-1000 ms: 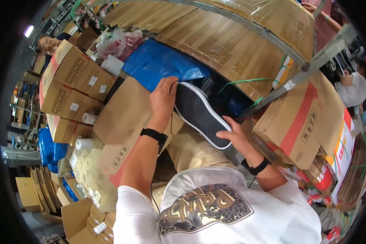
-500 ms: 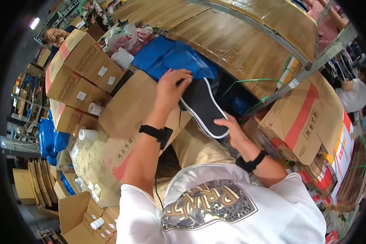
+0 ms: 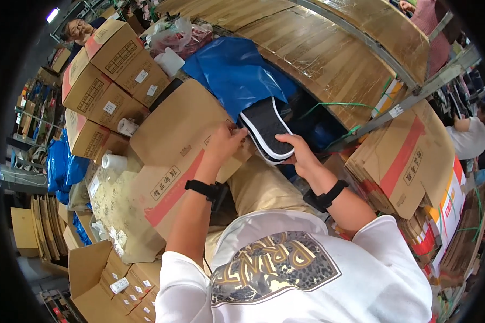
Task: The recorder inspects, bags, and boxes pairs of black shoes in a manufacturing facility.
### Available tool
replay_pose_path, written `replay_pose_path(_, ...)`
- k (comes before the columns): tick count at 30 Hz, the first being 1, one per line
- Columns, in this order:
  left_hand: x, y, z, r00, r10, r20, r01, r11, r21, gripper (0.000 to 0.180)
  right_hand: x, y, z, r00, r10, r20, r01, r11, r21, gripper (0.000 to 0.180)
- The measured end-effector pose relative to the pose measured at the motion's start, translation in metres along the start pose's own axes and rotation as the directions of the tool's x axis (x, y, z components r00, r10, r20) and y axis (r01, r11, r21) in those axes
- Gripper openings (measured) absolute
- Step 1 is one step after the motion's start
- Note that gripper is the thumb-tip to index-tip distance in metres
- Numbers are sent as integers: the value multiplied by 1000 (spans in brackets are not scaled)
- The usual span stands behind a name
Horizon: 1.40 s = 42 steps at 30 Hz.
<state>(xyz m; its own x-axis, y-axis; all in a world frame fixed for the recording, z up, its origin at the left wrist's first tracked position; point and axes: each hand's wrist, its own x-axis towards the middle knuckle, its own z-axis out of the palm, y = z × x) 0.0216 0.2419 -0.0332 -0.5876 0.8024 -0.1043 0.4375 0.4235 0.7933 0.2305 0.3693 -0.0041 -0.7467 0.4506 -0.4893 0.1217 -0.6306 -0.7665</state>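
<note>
A pair of black shoe soles with white rims [image 3: 263, 125], seemingly stacked, lies tilted over my lap. Their far end is inside a blue plastic bag [image 3: 234, 70]. My right hand [image 3: 299, 152] grips the near end, thumb on the black face and fingers underneath. At the left edge of the soles, close to the bag's mouth, my left hand [image 3: 226, 142] has its fingers pinched together; what they hold is hidden. Beneath my left forearm is a flattened brown carton [image 3: 186, 116] with a red stripe.
Closed cartons [image 3: 105, 91] are stacked at the left, with white rolls [image 3: 114, 161] beside them. An open carton [image 3: 89, 269] stands at the lower left. Folded cartons [image 3: 401, 161] lean at the right under a metal rail [image 3: 415, 102]. A person [image 3: 81, 31] is at the far left.
My left hand has moved from the far end of the soles down to their left edge. The blue bag now covers the far end. My right hand still grips the near end.
</note>
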Motion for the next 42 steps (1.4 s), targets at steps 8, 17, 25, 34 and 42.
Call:
replay_pose_path(8, 16, 12, 8, 989, 100, -106, -71, 967, 244, 25, -4, 2, 7, 991, -130, -36, 127, 989, -74, 32)
replay_pose_path(17, -3, 17, 18, 963, 268, -24, -249, 922, 297, 23, 27, -26, 20, 981, -192, -30, 179, 955, -238, 35)
replay_pose_path(25, -49, 45, 7, 989, 123, 85, -122, 992, -9, 21, 49, -39, 37, 957, -267, -116, 216, 918, -332, 30)
replay_pose_path(34, -142, 56, -19, 953, -52, 297, 154, 931, -331, 20, 20, -6, 55, 923, -383, 48, 382, 924, 34, 40)
replay_pose_path(42, -227, -1, -21, 993, -94, 74, 119, 846, -520, 16, 3, 69, 107, 841, -482, 245, 536, 805, -255, 39)
